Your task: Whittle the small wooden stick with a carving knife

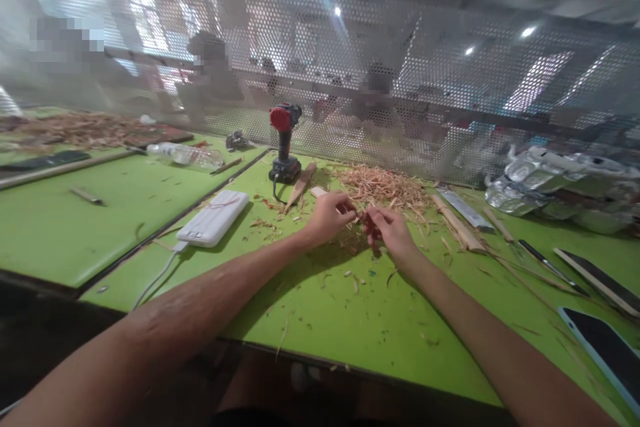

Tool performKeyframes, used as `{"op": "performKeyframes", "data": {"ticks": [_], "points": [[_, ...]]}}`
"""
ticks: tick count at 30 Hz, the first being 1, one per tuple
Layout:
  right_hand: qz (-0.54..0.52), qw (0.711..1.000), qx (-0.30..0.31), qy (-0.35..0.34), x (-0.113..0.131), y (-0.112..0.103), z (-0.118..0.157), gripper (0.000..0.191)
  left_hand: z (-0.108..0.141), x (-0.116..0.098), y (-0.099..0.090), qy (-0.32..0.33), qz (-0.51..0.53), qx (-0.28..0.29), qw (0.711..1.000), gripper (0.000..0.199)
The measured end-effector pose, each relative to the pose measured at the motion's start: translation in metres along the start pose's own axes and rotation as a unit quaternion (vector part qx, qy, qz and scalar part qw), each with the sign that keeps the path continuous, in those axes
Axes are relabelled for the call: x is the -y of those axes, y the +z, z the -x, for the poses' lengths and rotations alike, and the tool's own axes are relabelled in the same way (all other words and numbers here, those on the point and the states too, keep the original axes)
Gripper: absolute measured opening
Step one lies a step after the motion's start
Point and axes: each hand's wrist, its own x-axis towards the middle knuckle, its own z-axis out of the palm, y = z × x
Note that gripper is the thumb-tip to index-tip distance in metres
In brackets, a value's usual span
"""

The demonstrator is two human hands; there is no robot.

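Observation:
My left hand [330,217] and my right hand [393,232] meet over the middle of the green table [320,320], fingertips almost touching. Both are closed in a pinch. Whatever lies between the fingers is too small and blurred to name. Just beyond them spreads a heap of thin wood shavings [383,185]. Behind my left hand a flat pointed wood piece [301,185] lies beside an upright red and black cordless drill [285,140]. Small chips and scraps are strewn below my hands.
At left lie a white power bank [214,217] with a cable and a clear plastic bottle [186,155]. To the right are wood strips [459,225], a metal blade [463,207], a phone [607,353] and wrapped bottles [560,180]. A perforated screen [440,93] stands behind, with people beyond.

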Motion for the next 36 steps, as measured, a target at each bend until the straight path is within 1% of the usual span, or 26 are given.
{"op": "performKeyframes", "data": {"ticks": [2, 5, 10, 14, 17, 20, 23, 27, 31, 36], "points": [[0.001, 1.000, -0.006, 0.012, -0.004, -0.003, -0.002, 0.045, 0.002, 0.000, 0.001, 0.035, -0.015, 0.003, 0.999, 0.014], [-0.009, 0.999, -0.008, 0.032, -0.011, -0.006, -0.005, 0.039, 0.002, 0.004, 0.003, 0.071, -0.032, 0.007, 0.997, 0.014], [-0.030, 0.998, 0.013, 0.046, -0.017, -0.004, -0.007, 0.032, 0.001, 0.010, 0.004, 0.091, -0.035, 0.006, 0.995, 0.015], [-0.048, 0.997, 0.013, 0.061, -0.014, -0.002, -0.004, 0.030, 0.002, 0.008, 0.003, 0.085, -0.037, 0.011, 0.996, 0.016], [-0.060, 0.996, 0.017, 0.069, -0.007, -0.002, -0.002, 0.028, 0.002, 0.004, 0.002, 0.063, -0.037, 0.009, 0.997, 0.018], [-0.072, 0.994, 0.000, 0.080, -0.002, 0.000, 0.000, 0.030, 0.001, 0.001, 0.001, 0.037, -0.025, 0.014, 0.999, 0.020], [-0.093, 0.992, -0.003, 0.083, 0.000, 0.001, 0.001, 0.031, 0.000, 0.000, 0.001, 0.017, -0.017, 0.013, 1.000, 0.022], [-0.115, 0.990, -0.009, 0.083, 0.000, 0.001, 0.000, 0.032, -0.001, 0.001, 0.001, 0.009, -0.023, 0.018, 1.000, 0.023], [-0.124, 0.987, -0.017, 0.099, -0.002, -0.001, -0.001, 0.030, 0.000, 0.002, 0.000, 0.051, -0.062, 0.027, 0.996, 0.020], [-0.148, 0.983, -0.015, 0.107, -0.003, -0.002, -0.003, 0.027, 0.002, 0.001, -0.001, 0.116, -0.131, 0.031, 0.984, 0.015]]}}
